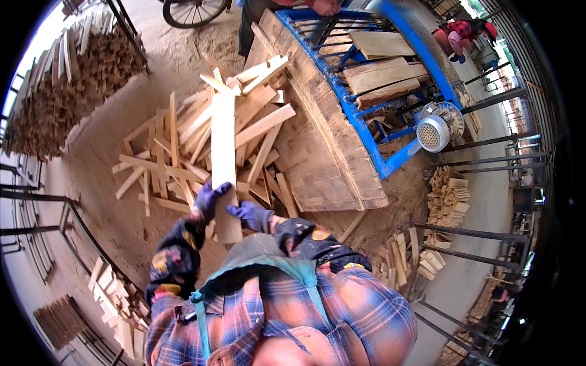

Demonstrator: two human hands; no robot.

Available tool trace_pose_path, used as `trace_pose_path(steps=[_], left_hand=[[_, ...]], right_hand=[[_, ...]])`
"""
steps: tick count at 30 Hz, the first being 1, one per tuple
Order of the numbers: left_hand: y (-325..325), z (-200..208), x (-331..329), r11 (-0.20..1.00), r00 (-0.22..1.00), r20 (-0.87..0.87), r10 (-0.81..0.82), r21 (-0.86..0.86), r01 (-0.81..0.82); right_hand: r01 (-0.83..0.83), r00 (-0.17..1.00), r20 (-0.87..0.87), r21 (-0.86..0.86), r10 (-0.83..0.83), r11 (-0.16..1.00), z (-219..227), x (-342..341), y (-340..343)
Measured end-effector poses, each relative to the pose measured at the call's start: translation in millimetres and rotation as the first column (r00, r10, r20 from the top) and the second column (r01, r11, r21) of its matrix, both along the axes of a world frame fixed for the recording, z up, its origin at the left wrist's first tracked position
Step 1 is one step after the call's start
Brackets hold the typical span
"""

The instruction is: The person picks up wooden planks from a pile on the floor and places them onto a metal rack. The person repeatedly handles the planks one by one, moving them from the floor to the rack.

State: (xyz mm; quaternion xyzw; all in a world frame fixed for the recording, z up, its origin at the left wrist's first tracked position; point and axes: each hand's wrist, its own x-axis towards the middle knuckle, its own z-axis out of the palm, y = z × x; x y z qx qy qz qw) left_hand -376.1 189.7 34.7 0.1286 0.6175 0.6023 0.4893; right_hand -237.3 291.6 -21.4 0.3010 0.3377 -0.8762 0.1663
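A long pale wooden board [223,146] runs from my waist out over a loose pile of cut wood slats [201,140] on the dirt floor. My left hand [209,196], in a purple glove, grips the board's left edge near its near end. My right hand [249,215], also gloved in purple, holds the board's right edge a little closer to me. Both forearms wear dark patterned sleeve covers. I wear a plaid shirt and a teal-strapped apron.
A worn wooden ramp [317,134] and a blue metal frame [366,131] with planks and a motor [432,132] stand to the right. Another person's hand [325,6] is at the top. A crouched person [455,36] is at the far right. Stacked slats [67,79] lie at the left.
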Motion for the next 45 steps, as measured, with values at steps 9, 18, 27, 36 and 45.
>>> trace_pose_path(steps=[9, 18, 27, 36, 45], left_hand=[[-62.0, -26.9, 10.1, 0.927, 0.931, -0.008, 0.364, -0.090, -0.363], [-12.9, 7.3, 41.4, 0.910, 0.926, -0.108, 0.361, -0.178, -0.375], [49.3, 63.9, -17.5, 0.966, 0.953, -0.175, 0.247, -0.035, -0.256], [13.3, 22.3, -62.5, 0.978, 0.981, -0.181, 0.070, -0.183, -0.103], [-98.4, -41.7, -14.0, 0.950, 0.919, -0.273, 0.283, -0.053, -0.309]], right_hand=[[0.665, 0.710, -0.119, -0.208, -0.694, 0.717, -10.2, -8.7, 262.9], [0.816, 0.351, -0.098, -0.456, -0.931, 0.356, 9.7, -89.8, 322.4], [0.754, 0.471, -0.138, -0.449, -0.871, 0.479, 40.6, -90.8, 311.5], [0.430, 0.803, -0.170, -0.498, -0.571, 0.753, 100.7, -94.0, 101.3], [-0.302, 0.939, 0.015, -0.439, 0.343, 0.846, 60.2, -28.8, -55.9]])
